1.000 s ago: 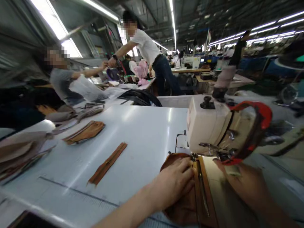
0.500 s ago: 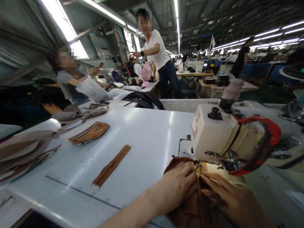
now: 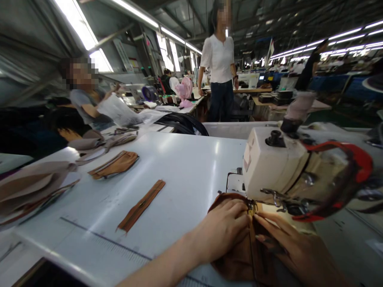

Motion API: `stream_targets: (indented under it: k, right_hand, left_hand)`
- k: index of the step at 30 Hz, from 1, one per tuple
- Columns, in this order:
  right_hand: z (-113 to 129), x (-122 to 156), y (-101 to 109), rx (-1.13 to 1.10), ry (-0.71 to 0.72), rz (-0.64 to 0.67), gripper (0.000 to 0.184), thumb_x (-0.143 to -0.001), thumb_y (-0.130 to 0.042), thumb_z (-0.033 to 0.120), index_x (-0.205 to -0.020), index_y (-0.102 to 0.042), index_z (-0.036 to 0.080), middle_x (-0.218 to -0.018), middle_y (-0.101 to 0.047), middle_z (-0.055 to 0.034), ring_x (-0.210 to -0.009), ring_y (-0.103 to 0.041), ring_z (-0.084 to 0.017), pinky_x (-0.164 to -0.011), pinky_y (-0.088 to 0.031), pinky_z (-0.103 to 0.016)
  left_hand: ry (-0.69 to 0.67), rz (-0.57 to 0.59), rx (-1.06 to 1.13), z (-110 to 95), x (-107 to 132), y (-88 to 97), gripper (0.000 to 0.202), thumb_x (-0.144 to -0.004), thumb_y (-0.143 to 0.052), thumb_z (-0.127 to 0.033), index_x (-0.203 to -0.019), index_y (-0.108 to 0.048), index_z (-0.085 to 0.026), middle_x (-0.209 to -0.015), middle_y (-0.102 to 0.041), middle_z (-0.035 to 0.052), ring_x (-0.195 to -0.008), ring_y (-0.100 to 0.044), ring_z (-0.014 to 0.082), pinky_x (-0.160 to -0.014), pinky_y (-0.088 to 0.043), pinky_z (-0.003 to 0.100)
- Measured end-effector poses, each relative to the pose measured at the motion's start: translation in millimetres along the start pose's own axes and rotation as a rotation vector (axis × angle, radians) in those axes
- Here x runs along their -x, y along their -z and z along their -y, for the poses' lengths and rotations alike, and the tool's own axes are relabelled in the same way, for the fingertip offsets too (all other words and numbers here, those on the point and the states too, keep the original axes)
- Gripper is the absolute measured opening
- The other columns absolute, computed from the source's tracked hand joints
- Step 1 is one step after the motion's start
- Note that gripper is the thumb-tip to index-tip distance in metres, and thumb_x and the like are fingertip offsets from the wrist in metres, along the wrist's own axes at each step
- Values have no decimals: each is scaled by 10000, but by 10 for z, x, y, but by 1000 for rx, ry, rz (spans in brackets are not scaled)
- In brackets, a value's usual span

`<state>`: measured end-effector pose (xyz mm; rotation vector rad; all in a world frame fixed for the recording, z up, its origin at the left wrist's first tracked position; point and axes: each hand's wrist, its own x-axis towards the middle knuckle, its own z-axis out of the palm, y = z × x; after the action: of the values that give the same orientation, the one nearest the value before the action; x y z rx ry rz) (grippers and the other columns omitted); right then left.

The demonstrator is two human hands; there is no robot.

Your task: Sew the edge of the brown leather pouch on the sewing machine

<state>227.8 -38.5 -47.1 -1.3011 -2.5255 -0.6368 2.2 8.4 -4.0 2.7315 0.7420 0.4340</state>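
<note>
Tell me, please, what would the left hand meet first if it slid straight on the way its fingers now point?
Probably the needle area of the sewing machine: the left hand lies flat on the brown leather piece, fingers aimed toward the zipper seam just under the presser foot. Depth is hard to judge.

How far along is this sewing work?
Looks done: a stitched brown pouch lies aside. In hand: left hand and right hand press a brown piece at the sewing machine needle. Left: one zipper strip waits on the table.
</note>
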Motion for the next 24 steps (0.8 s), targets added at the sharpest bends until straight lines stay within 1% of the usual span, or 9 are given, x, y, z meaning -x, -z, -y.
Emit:
stream_targets:
  k: [3, 5, 8, 10, 13, 17, 19, 21, 24]
  right_hand:
    - [-1, 16, -2, -33, -20, 2, 384, -961, -266, 389, -1267, -457, 257, -1173, -610, 28, -859, -654, -121, -625, -590, -265]
    - [2, 24, -6, -73, -53, -11, 390, -953, -285, 421, -1256, -471, 258, -1172, -613, 7, -800, -664, -152, -539, -587, -298]
    - [2, 34, -17, -131, -86, -17, 402, -943, -307, 466, -1262, -468, 283, -1154, -624, 2, -767, -667, -149, -407, -535, -254]
    - [-4, 49, -26, -162, -96, 0, 408, -933, -332, 478, -1280, -455, 301, -1121, -640, 2, -793, -666, -164, -426, -545, -257]
    - [-15, 87, -40, -191, -102, 10, 413, -929, -354, 457, -1301, -436, 297, -1093, -652, -1, -736, -666, -176, -449, -560, -292]
    - [-19, 116, -60, -192, -102, -3, 436, -930, -325, 473, -1311, -427, 285, -1098, -649, -21, -608, -649, -184, -386, -533, -326]
    - [-20, 96, -71, -211, -109, 7, 431, -934, -322, 468, -1319, -413, 296, -1094, -651, -37, -615, -652, -182, -424, -550, -327]
    - [-22, 54, -76, -262, -122, 1, 385, -946, -309, 430, -1292, -435, 317, -1050, -668, -19, -706, -667, -175, -511, -583, -315]
    - [-19, -8, -63, -354, -116, -49, 313, -958, -287, 351, -1152, -531, 325, -987, -684, 32, -847, -659, -140, -639, -595, -275]
  left_hand:
    - [11, 20, -8, 7, -6, 1, 241, -974, -379, -261, -1097, -540, -131, -1133, -530, 86, -1178, -440, 207, -1070, -369, 374]
    - [17, 30, -13, 13, -5, -8, 249, -978, -370, -263, -1107, -536, -129, -1135, -526, 83, -1190, -429, 204, -1078, -360, 370]
    - [6, 29, -8, 23, -2, -26, 267, -985, -351, -266, -1114, -535, -122, -1146, -522, 87, -1204, -417, 200, -1087, -349, 371]
    - [-1, 17, -2, 29, -2, -36, 266, -984, -355, -269, -1110, -538, -123, -1141, -528, 90, -1195, -426, 201, -1076, -367, 380]
    - [-8, 17, 3, 35, -7, -38, 262, -981, -367, -270, -1118, -536, -123, -1134, -533, 91, -1174, -447, 203, -1047, -398, 384]
    - [-13, 34, 14, 28, 6, -18, 265, -983, -361, -249, -1129, -537, -116, -1165, -518, 91, -1144, -468, 209, -1024, -407, 386]
    - [-28, 58, 59, 8, 30, 4, 250, -975, -372, -212, -1116, -557, -121, -1124, -546, 83, -1080, -508, 201, -972, -444, 363]
    - [-43, 92, 120, -20, 55, 36, 233, -956, -399, -170, -1099, -580, -136, -1073, -574, 70, -1014, -539, 191, -913, -473, 333]
    - [-34, 123, 162, -49, 76, 97, 224, -914, -443, -120, -1073, -597, -153, -1058, -584, 60, -994, -550, 194, -893, -474, 319]
